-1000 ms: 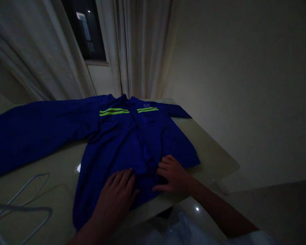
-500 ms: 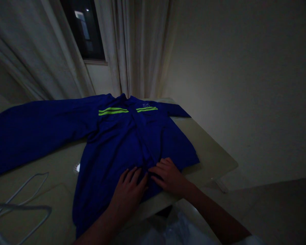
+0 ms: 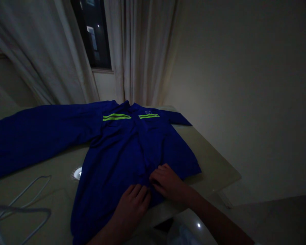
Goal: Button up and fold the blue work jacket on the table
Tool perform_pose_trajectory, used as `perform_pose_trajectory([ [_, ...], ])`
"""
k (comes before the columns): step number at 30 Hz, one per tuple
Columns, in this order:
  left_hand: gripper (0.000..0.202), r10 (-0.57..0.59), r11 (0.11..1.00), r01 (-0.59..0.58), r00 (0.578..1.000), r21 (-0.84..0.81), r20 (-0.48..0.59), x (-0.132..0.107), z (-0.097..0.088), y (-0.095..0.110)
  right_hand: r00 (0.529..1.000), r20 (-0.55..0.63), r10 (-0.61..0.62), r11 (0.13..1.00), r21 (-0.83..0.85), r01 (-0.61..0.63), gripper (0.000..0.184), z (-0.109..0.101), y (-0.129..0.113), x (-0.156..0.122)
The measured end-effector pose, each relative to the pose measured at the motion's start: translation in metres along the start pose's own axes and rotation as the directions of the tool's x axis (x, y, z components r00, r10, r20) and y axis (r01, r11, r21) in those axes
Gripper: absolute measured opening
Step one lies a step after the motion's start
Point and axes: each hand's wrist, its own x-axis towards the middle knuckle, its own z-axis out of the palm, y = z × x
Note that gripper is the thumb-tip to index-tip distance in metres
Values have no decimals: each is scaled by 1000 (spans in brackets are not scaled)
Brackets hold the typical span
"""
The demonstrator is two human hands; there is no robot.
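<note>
A dark blue jacket [image 3: 122, 146] with two neon yellow chest stripes [image 3: 116, 117] lies spread front-up on a pale table [image 3: 209, 160]. Its left sleeve [image 3: 35, 136] stretches out to the left. My left hand [image 3: 134, 204] rests on the jacket's lower front near the hem, fingers together and pointing toward the centre opening. My right hand [image 3: 167, 182] lies just right of it, fingers curled and pinching the fabric at the front opening. The two hands almost touch.
A white hanger [image 3: 20, 211] lies on the table at the lower left. A small round bright spot [image 3: 77, 173] shows on the tabletop beside the jacket. Curtains [image 3: 140, 51] and a dark window [image 3: 94, 34] stand behind; the table's edge [image 3: 226, 178] drops off at the right.
Both hands have drawn together at the jacket's lower front opening. The left hand slid right; the right hand's fingers have curled onto the fabric. The view has tilted slightly.
</note>
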Motion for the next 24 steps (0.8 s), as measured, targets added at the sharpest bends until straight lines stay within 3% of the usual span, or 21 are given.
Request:
perform_pose_trajectory([
  [3, 26, 15, 1000, -14, 999, 15, -44, -2, 3, 1, 1000, 22, -13, 999, -30, 13, 12, -2, -1, 3],
  [10, 13, 80, 996, -82, 996, -47, -38, -3, 0, -1, 996, 87, -31, 997, -64, 37, 3, -8, -5, -1],
  [17, 11, 99, 988, -119, 977, -98, -187, -6, 5, 4, 987, 159, -30, 999, 27, 26, 2, -18, -12, -4],
  [21, 9, 73, 976, -112, 977, -189, -202, -7, 3, 8, 987, 161, -10, 974, 225, -27, 15, -19, -10, -5],
  [24, 20, -128, 902, 44, 977, -429, -169, -9, -15, -17, 994, 58, 94, 885, 452, -110, 24, -20, 2, -4],
])
